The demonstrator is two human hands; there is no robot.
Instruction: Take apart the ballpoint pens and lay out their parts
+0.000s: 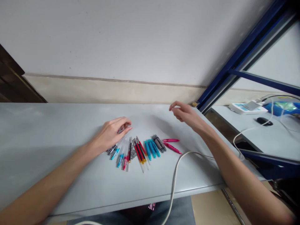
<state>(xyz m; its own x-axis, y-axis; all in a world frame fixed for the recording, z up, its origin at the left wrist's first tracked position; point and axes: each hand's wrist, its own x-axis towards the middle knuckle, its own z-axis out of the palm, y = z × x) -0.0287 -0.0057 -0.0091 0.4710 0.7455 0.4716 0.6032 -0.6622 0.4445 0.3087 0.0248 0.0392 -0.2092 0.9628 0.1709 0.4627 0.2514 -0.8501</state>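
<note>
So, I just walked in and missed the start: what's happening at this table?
A person sits at a grey table with a fanned row of pen parts in front of them: clear, blue, red, grey and pink pieces. The left hand rests at the row's left end, fingers closed on a clear piece. The right hand hovers above the table, beyond the pink pieces, fingers pinched; whether it holds anything is unclear. A white cable crosses the near edge.

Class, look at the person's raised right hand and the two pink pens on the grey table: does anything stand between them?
Nothing visible does. The right hand hovers above the grey table, up and slightly right of the pink pens; only bare tabletop lies between. The white cable runs nearer the table's front edge, clear of that gap.
</note>
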